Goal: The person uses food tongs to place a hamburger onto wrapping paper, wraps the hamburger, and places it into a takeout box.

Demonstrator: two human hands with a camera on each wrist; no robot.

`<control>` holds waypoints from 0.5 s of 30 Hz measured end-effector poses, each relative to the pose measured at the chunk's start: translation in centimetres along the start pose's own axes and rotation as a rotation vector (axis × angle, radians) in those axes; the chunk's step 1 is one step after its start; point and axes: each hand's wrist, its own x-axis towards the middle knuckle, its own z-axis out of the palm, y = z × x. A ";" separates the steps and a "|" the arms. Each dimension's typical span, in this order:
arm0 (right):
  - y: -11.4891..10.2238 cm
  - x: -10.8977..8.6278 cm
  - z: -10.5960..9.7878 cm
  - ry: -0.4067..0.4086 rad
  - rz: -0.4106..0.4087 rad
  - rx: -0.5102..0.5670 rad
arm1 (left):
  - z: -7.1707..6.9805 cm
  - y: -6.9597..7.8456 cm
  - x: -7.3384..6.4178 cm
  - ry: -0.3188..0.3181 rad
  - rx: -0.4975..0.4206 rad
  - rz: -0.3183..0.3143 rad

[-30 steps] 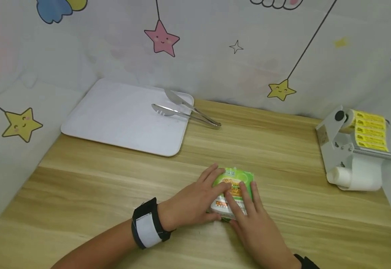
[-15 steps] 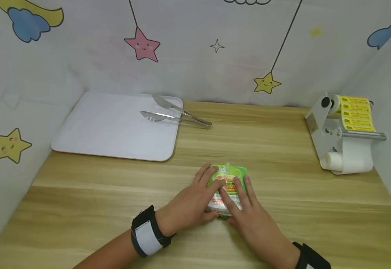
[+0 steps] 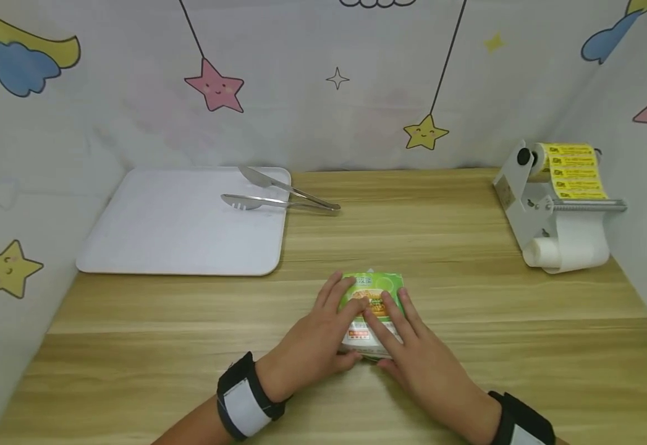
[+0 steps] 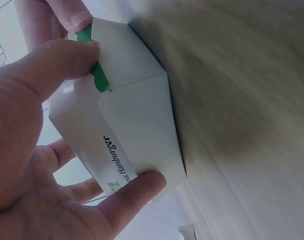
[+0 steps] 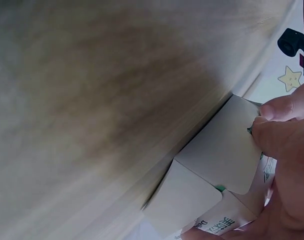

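Note:
A green and white paper hamburger box stands lidded on the wooden table, a burger picture on its top. My left hand holds its left side, fingers spread over the top and side. From the right, my right hand holds it too, fingertips on the lid. In the left wrist view, the left thumb presses by a green tab on the box's front, close to the right thumb. The right wrist view shows the box's plain side panel and both thumbs meeting at the tab.
A white tray lies at the back left, with metal tongs resting partly over its right edge. At the back right stands a label dispenser with a roll of yellow labels. A printed cloth walls the table in.
The head view has shifted, so the tray, dispenser and wall prints sit differently in it. Both hands keep the same hold on the box.

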 end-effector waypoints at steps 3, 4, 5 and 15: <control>0.1 0.0 -0.1 -0.011 -0.003 -0.008 | 0.0 0.1 0.1 -0.002 0.003 -0.006; 0.1 0.0 -0.1 -0.016 -0.003 -0.001 | 0.0 0.1 0.1 -0.004 0.004 -0.009; 0.2 0.0 -0.1 -0.019 0.000 0.010 | 0.0 0.1 0.1 -0.005 0.005 -0.011; 0.4 0.0 -0.3 -0.001 0.033 0.124 | 0.0 -0.1 -0.1 -0.011 -0.017 -0.019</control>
